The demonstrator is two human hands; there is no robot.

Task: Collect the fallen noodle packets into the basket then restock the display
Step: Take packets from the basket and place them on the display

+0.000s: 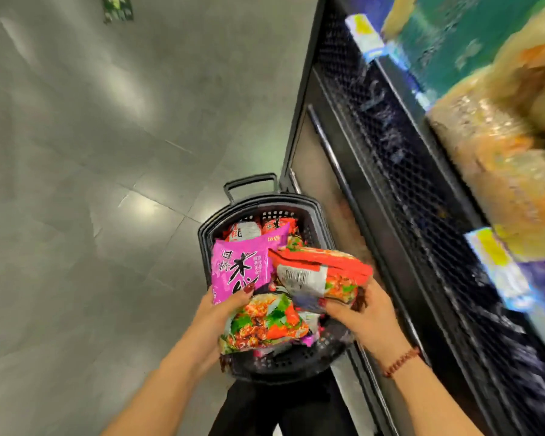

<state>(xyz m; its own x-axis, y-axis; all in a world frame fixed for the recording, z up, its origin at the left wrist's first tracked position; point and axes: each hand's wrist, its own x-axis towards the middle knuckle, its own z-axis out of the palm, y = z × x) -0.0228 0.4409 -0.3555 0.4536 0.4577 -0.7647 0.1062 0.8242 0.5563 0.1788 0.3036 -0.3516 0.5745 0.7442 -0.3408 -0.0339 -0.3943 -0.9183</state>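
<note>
open left, blocked right
i see bare floor [76, 184] left of my left fingers [235, 302]; the display frame [400, 234] stands just beside my right fingers [340, 309].

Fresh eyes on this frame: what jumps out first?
The bright purple packet gripped in the left hand and the red packets gripped in the right hand, both over the packet-filled black basket at centre. A blurred dark shelf runs down the right; one green item lies far off on the grey floor, top left.
</note>
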